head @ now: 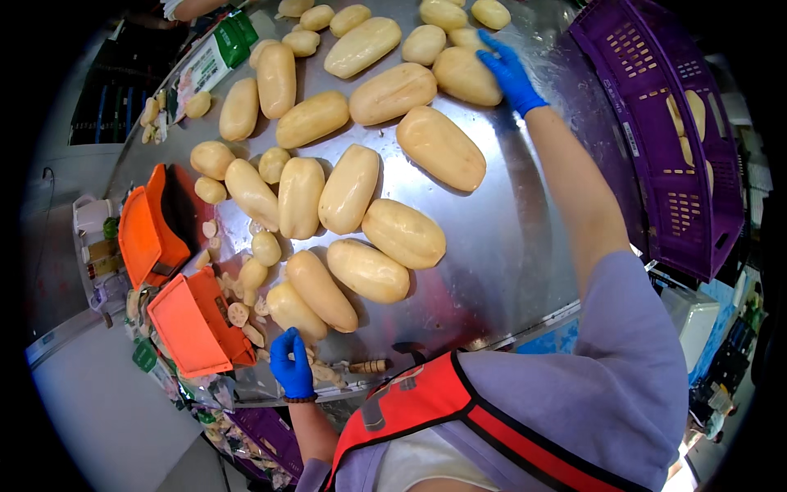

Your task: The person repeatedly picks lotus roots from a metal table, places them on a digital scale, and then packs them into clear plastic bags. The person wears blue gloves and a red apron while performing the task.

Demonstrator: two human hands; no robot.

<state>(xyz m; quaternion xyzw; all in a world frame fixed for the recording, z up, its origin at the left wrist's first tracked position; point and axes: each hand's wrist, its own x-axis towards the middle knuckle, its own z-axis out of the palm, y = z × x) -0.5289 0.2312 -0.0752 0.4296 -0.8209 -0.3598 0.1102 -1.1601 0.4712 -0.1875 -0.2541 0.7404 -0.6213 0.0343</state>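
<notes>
Peeled lotus root segments lie across a metal table (492, 258). My right hand (510, 74), in a blue glove, reaches to the far side with its fingers apart. Its fingers are at the edge of a thick lotus root segment (466, 77); whether they press on it I cannot tell. My left hand (291, 366), also gloved in blue, is low at the near edge with its fingers a little bent and nothing seen in it. Just beyond it lies a pale lotus root segment (295, 310). A wooden handle (369, 366) lies to its right, its far end hidden.
Two orange bins (197, 323) stand at the left, beside lotus root offcuts (238, 314). A purple crate (664, 141) stands along the right side. A green and white printed bag (215, 58) lies at the far left. Another person's arm (193, 7) shows at the top.
</notes>
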